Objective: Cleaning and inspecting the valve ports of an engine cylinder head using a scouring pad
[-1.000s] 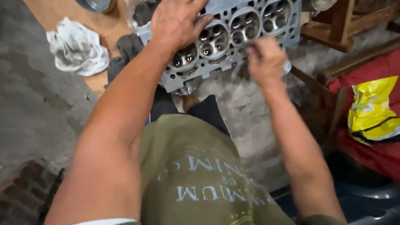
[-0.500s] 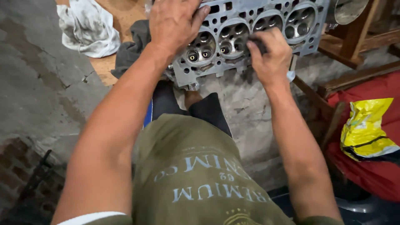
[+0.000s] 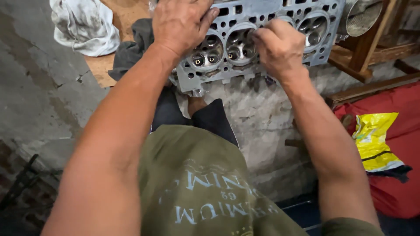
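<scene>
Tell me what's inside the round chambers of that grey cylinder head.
In the cylinder head, the open chambers hold round valves. The left hand and right hand cover the rest.
</scene>
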